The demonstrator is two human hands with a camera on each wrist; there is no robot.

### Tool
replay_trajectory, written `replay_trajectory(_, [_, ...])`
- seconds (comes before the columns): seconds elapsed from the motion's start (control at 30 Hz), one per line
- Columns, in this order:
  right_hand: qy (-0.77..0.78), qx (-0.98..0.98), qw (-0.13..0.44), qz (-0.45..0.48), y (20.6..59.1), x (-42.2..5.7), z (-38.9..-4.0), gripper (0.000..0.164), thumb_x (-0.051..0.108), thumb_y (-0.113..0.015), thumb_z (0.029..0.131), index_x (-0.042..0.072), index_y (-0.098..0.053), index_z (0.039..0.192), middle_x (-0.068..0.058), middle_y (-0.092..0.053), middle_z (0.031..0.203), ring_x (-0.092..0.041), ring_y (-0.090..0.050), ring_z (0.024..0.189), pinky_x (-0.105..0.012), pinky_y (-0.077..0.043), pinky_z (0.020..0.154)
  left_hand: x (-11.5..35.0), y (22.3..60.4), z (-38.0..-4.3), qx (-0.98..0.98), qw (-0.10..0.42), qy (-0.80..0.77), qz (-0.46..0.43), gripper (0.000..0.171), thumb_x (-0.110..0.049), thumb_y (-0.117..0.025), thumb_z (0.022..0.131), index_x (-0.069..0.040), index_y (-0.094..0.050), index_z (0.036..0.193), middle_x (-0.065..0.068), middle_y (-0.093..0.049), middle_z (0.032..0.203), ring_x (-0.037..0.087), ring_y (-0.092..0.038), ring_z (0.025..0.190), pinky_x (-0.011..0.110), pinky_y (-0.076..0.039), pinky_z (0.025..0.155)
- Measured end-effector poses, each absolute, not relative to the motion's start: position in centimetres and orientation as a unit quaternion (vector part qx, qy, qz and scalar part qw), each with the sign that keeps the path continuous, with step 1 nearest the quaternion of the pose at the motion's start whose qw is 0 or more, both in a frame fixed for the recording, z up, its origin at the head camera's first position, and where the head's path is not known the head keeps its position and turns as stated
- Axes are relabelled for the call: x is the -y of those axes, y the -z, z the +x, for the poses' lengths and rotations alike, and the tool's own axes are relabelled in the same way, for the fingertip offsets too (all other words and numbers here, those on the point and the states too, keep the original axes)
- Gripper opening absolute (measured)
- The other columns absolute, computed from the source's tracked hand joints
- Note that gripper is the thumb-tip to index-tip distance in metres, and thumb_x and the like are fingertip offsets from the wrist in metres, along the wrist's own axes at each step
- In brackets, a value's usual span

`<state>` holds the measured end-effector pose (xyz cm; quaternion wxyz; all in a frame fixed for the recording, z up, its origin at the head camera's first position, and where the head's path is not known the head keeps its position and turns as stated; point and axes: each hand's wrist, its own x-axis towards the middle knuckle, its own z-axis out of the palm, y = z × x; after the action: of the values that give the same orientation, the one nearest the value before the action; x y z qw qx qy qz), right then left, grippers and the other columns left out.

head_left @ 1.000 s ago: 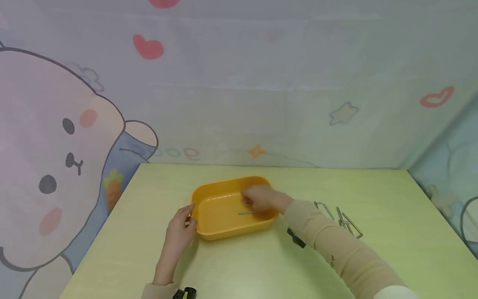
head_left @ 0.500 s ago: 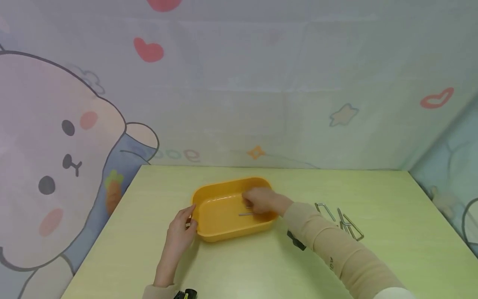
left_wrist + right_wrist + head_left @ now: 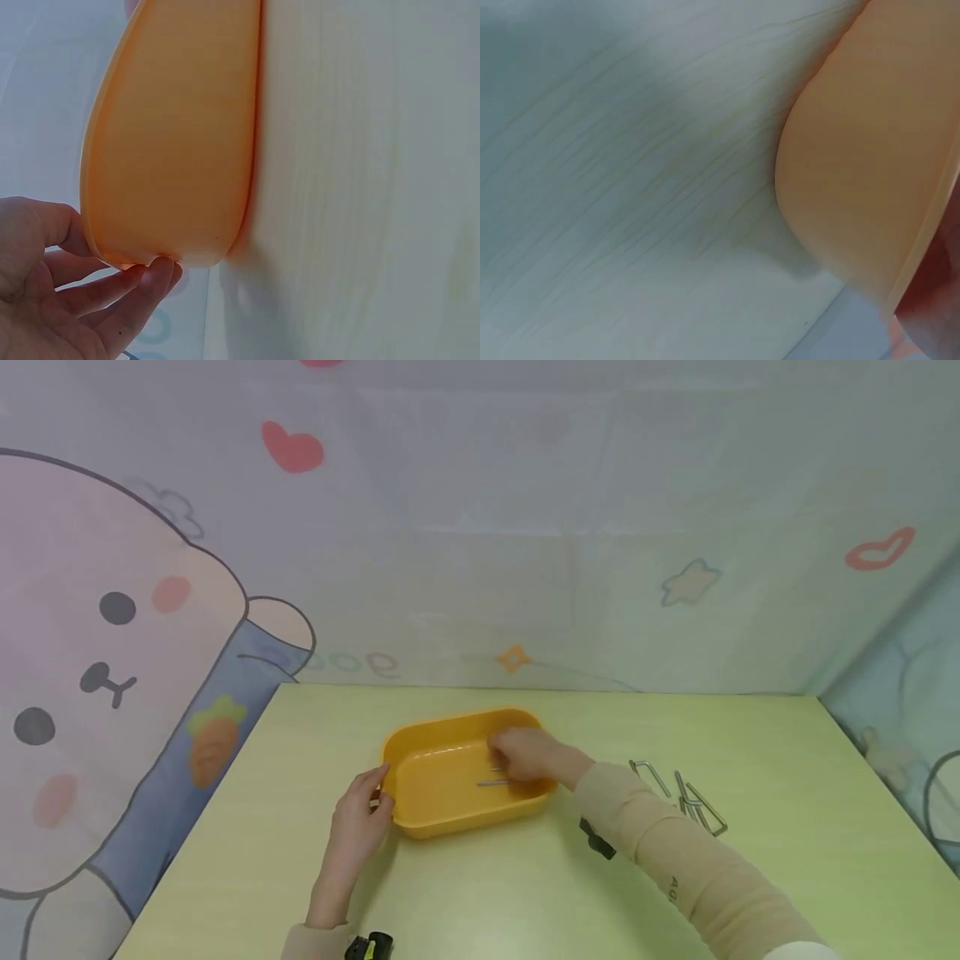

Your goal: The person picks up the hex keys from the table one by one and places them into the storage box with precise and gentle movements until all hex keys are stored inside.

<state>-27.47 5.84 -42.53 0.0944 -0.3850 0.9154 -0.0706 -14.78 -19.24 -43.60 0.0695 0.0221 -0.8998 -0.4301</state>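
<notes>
A yellow tray (image 3: 442,789) sits on the table. At its left end my left hand (image 3: 362,814) holds the rim, and the left wrist view shows a finger at the rim and fingertips on the outer wall. Inside the tray's right half my right hand (image 3: 525,753) is down with curled fingers. A thin bent metal rod (image 3: 493,782) juts out leftward from under it; a second short metal length shows just above. The right fingertips are hidden, but they seem to grip the rod. In the right wrist view the tray wall (image 3: 870,150) covers most of that hand.
Several bent metal rods (image 3: 701,806) lie in a loose cluster on the table (image 3: 480,902), right of the tray beyond the right forearm. Another bent rod (image 3: 651,777) lies close by. A printed cloth (image 3: 450,527) hangs behind the table.
Both hands, the tray and the rods stay nearly in place. The head view has shifted slightly.
</notes>
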Motion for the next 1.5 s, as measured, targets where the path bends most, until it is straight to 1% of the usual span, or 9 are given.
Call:
replay_trajectory(0.2, [0.110, -0.916, 0.089, -0.376, 42.1, -6.4, -27.2, 0.016, -0.001, -0.062, 0.075, 0.010, -0.064, 0.086, 0.000, -0.062, 0.082, -0.013, -0.051, 0.076, -0.027, -0.045, 0.067, 19.2, 43.6, -14.8, 0.899, 0.068, 0.432, 0.021, 0.047, -0.003, -0.047, 0.093, 0.000, -0.048, 0.140, 0.022, -0.050, 0.139, 0.033, -0.061, 0.109, 0.041, -0.057, 0.090])
replay_trajectory(0.27, [0.117, -0.918, 0.090, -0.369, 41.9, -6.7, -27.1, 0.015, 0.000, -0.064, 0.076, 0.010, -0.064, 0.088, 0.001, -0.062, 0.082, -0.012, -0.052, 0.076, -0.026, -0.046, 0.068, 19.1, 43.7, -14.8, 0.898, 0.066, 0.434, 0.022, 0.047, -0.003, -0.047, 0.093, 0.000, -0.048, 0.140, 0.022, -0.050, 0.139, 0.033, -0.060, 0.109, 0.042, -0.056, 0.091])
replay_trajectory(0.4, [0.125, -0.921, 0.085, -0.358, 41.3, -7.4, -26.8, 0.008, 0.009, -0.067, 0.084, 0.011, -0.064, 0.091, 0.002, -0.061, 0.084, -0.011, -0.052, 0.077, -0.026, -0.048, 0.069, 18.9, 43.9, -14.9, 0.898, 0.063, 0.434, 0.025, 0.047, -0.004, -0.047, 0.093, -0.001, -0.048, 0.140, 0.021, -0.050, 0.139, 0.033, -0.060, 0.109, 0.043, -0.056, 0.092])
replay_trajectory(0.5, [0.140, -0.920, 0.076, -0.359, 40.7, -7.8, -26.6, 0.007, 0.013, -0.067, 0.087, 0.009, -0.064, 0.092, 0.001, -0.060, 0.082, -0.011, -0.051, 0.074, -0.026, -0.046, 0.066, 18.9, 43.9, -14.9, 0.899, 0.064, 0.433, 0.026, 0.047, -0.004, -0.047, 0.093, -0.001, -0.048, 0.140, 0.021, -0.050, 0.139, 0.032, -0.060, 0.109, 0.042, -0.056, 0.091])
replay_trajectory(0.67, [0.159, -0.917, 0.060, -0.360, 39.9, -8.3, -26.5, 0.009, 0.009, -0.067, 0.084, 0.008, -0.063, 0.092, 0.002, -0.055, 0.077, -0.012, -0.047, 0.070, -0.024, -0.041, 0.064, 19.0, 43.8, -14.8, 0.900, 0.069, 0.431, 0.025, 0.047, -0.004, -0.047, 0.093, 0.000, -0.048, 0.139, 0.022, -0.050, 0.139, 0.034, -0.060, 0.109, 0.043, -0.056, 0.091])
replay_trajectory(0.87, [0.156, -0.911, 0.041, -0.379, 39.4, -8.9, -26.1, 0.010, 0.002, -0.060, 0.083, 0.008, -0.063, 0.091, 0.002, -0.053, 0.074, -0.011, -0.045, 0.068, -0.023, -0.038, 0.061, 19.0, 43.9, -14.8, 0.899, 0.069, 0.431, 0.028, 0.047, -0.004, -0.047, 0.093, -0.001, -0.048, 0.140, 0.022, -0.050, 0.139, 0.034, -0.060, 0.110, 0.043, -0.056, 0.091])
replay_trajectory(0.97, [0.158, -0.911, 0.033, -0.378, 39.2, -9.4, -25.8, 0.012, 0.001, -0.058, 0.083, 0.008, -0.063, 0.091, 0.002, -0.054, 0.075, -0.011, -0.044, 0.068, -0.023, -0.038, 0.061, 18.9, 44.0, -14.9, 0.898, 0.068, 0.434, 0.029, 0.047, -0.005, -0.047, 0.093, -0.001, -0.048, 0.140, 0.021, -0.050, 0.139, 0.034, -0.060, 0.110, 0.043, -0.056, 0.092])
replay_trajectory(1.23, [0.180, -0.911, -0.004, -0.371, 38.5, -11.2, -24.8, 0.017, 0.000, -0.055, 0.083, 0.010, -0.066, 0.092, 0.001, -0.064, 0.085, -0.012, -0.052, 0.074, -0.025, -0.046, 0.065, 18.5, 44.0, -15.0, 0.897, 0.073, 0.436, 0.024, 0.047, -0.004, -0.048, 0.092, 0.000, -0.048, 0.139, 0.021, -0.051, 0.138, 0.034, -0.061, 0.109, 0.043, -0.056, 0.091])
replay_trajectory(1.5, [0.181, -0.912, -0.018, -0.367, 37.4, -13.4, -24.1, 0.015, 0.001, -0.059, 0.084, 0.013, -0.064, 0.091, 0.000, -0.064, 0.085, -0.011, -0.053, 0.077, -0.026, -0.047, 0.068, 18.3, 44.0, -15.0, 0.897, 0.071, 0.436, 0.016, 0.047, -0.004, -0.048, 0.092, 0.000, -0.048, 0.139, 0.021, -0.051, 0.139, 0.034, -0.060, 0.110, 0.043, -0.056, 0.090])
